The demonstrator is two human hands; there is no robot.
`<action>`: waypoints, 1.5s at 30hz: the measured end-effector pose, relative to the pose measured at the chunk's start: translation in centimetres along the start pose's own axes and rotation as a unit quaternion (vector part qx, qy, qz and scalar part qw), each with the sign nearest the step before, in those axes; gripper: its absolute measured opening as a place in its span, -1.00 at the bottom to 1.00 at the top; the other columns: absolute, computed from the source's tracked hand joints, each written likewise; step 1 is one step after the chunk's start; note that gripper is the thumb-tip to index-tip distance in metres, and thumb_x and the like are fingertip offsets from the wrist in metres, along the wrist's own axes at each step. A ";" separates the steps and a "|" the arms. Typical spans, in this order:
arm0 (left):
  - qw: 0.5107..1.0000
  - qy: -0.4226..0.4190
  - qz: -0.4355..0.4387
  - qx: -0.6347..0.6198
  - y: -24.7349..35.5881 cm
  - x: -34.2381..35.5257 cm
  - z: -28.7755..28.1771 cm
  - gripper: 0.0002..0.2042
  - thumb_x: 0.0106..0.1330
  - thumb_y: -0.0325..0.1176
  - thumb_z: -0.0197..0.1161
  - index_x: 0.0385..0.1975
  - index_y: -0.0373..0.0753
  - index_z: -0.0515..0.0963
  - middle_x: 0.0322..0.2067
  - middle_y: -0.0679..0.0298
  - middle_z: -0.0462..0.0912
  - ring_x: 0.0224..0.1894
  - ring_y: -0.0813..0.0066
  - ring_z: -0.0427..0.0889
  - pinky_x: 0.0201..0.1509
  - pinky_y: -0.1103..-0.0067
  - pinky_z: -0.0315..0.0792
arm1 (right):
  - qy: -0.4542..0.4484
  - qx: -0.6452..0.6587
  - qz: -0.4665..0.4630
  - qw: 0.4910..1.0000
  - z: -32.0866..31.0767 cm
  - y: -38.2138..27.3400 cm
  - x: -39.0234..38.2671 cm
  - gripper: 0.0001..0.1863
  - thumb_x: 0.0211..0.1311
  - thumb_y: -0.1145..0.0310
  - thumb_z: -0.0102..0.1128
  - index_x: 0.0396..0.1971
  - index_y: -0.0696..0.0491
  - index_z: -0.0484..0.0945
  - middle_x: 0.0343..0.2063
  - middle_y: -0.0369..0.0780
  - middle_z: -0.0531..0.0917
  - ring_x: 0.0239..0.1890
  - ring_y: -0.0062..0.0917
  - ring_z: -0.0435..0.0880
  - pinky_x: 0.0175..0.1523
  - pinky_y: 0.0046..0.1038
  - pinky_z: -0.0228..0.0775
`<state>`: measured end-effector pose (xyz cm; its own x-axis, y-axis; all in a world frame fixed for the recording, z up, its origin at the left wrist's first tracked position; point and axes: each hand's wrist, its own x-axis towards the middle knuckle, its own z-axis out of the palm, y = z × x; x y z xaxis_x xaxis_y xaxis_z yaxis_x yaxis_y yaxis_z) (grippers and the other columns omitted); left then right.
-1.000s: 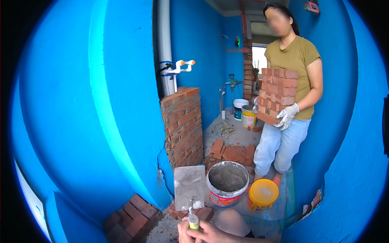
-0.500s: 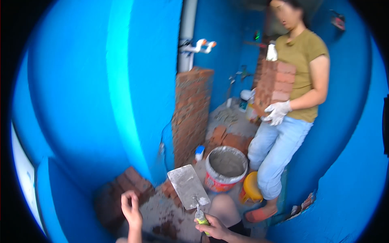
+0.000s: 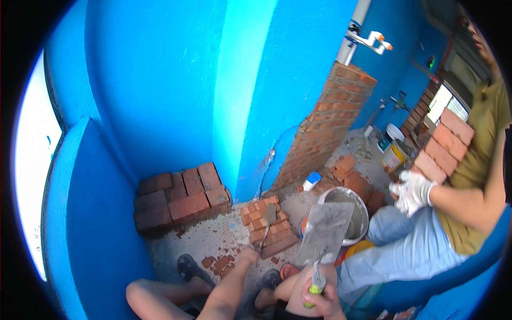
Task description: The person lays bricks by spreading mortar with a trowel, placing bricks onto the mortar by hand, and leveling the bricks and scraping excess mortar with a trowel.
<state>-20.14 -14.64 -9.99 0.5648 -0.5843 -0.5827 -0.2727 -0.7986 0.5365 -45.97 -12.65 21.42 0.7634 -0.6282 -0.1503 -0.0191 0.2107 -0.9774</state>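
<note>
My right hand (image 3: pixel 319 300) grips the green-yellow handle of a flat steel plastering float (image 3: pixel 326 229), which is smeared with grey mortar and held over my knee. My left hand (image 3: pixel 246 256) reaches forward and closes on the handle of a small pointed trowel (image 3: pixel 268 217). The trowel's blade rests on a loose pile of red bricks (image 3: pixel 266 228) on the floor. A bucket of grey mortar (image 3: pixel 361 205) stands just behind the float.
A low course of bricks (image 3: pixel 178 198) fills the blue corner, with a tall brick pier (image 3: pixel 333 122) to its right. At the right, a person's white-gloved hand (image 3: pixel 413 192) carries a stack of bricks (image 3: pixel 442 145). More bricks (image 3: pixel 349 176) and small buckets (image 3: pixel 393 154) lie beyond, under a pipe with valves (image 3: pixel 368 40).
My view has tilted down and left toward the corner. My left hand moved from mid-air to the trowel handle on the brick pile. The float stays in my right hand.
</note>
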 end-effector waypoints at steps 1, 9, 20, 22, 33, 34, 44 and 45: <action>0.998 -0.046 0.042 0.033 2.2 -0.6 1.4 -0.37 0.21 0.10 0.10 0.14 -0.28 0.38 0.02 -0.12 0.54 0.09 -0.03 0.53 0.18 0.29 0.40 | 0.001 -0.030 0.022 0.999 0.1 -0.9 0.1 -0.87 0.07 0.47 0.22 -0.41 0.15 0.47 -0.54 -0.28 0.55 -0.51 -0.60 0.52 -0.36 -0.54 0.33; 0.978 0.082 0.008 -0.193 0.2 0.8 3.1 -0.54 0.23 -0.08 0.14 0.01 -0.29 0.45 -0.09 -0.05 0.60 -0.01 0.03 0.57 0.09 0.30 0.44 | -0.116 0.079 0.041 0.989 4.1 0.8 3.2 -0.82 0.18 0.52 0.11 -0.20 0.09 0.47 -0.48 -0.34 0.49 -0.51 -0.70 0.40 -0.42 -0.60 0.19; 0.877 0.414 0.200 -0.138 -10.5 -13.7 -10.3 -0.76 0.26 -0.31 0.15 -0.15 -0.28 0.54 -0.26 0.03 0.67 -0.23 0.13 0.66 -0.09 0.38 0.52 | -0.311 0.018 -0.071 0.948 11.9 5.8 7.7 -0.76 0.28 0.32 0.09 -0.13 0.12 0.49 -0.19 -0.22 0.54 -0.19 -0.60 0.49 -0.08 -0.53 0.27; 0.801 0.300 0.148 -0.496 -5.4 -19.9 -15.5 -0.87 0.24 -0.46 0.16 -0.25 -0.28 0.57 -0.38 0.19 0.66 -0.48 0.45 0.60 -0.41 0.56 0.46 | -0.322 -0.012 -0.083 0.943 12.6 8.2 7.5 -0.73 0.29 0.28 0.09 -0.12 0.13 0.49 -0.14 -0.19 0.55 -0.13 -0.58 0.50 -0.01 -0.51 0.28; 0.742 0.387 0.100 -0.537 -8.1 -28.8 -30.9 -0.76 0.37 -0.20 0.18 -0.48 -0.15 0.36 -0.69 0.48 0.28 -0.66 0.72 0.20 -0.59 0.67 0.11 | -0.343 0.070 -0.110 0.930 17.9 5.1 4.0 -0.84 0.05 0.46 0.25 -0.34 0.05 0.48 -0.62 -0.44 0.39 -0.60 -0.71 0.30 -0.46 -0.59 0.18; 0.752 0.368 0.112 -0.535 -7.8 -28.8 -31.9 -0.75 0.37 -0.20 0.17 -0.49 -0.14 0.35 -0.72 0.47 0.25 -0.70 0.72 0.16 -0.64 0.66 0.07 | -0.344 0.056 -0.118 0.930 17.9 5.1 4.0 -0.84 0.05 0.45 0.25 -0.35 0.05 0.48 -0.62 -0.44 0.38 -0.60 -0.71 0.29 -0.46 -0.58 0.18; 0.759 0.313 0.085 -0.565 -9.4 -26.4 -31.8 -0.73 0.38 -0.23 0.16 -0.55 -0.11 0.31 -0.73 0.48 0.25 -0.72 0.69 0.16 -0.65 0.67 0.07 | -0.356 0.006 -0.079 0.931 18.2 4.7 4.4 -0.83 0.02 0.39 0.27 -0.42 0.05 0.46 -0.63 -0.45 0.35 -0.59 -0.72 0.27 -0.45 -0.55 0.16; 0.753 0.308 0.078 -0.576 -9.3 -26.3 -31.8 -0.73 0.38 -0.23 0.16 -0.55 -0.10 0.31 -0.73 0.48 0.25 -0.71 0.70 0.17 -0.64 0.67 0.07 | -0.359 -0.005 -0.077 0.930 18.3 4.5 4.7 -0.83 0.03 0.39 0.27 -0.42 0.05 0.46 -0.63 -0.45 0.34 -0.58 -0.72 0.27 -0.45 -0.55 0.16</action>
<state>-7.67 12.77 19.76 0.9466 -0.1979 -0.2544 0.2834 0.1351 0.9494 -30.68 -0.95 19.08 0.9920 0.0116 0.1258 0.1226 0.1513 -0.9808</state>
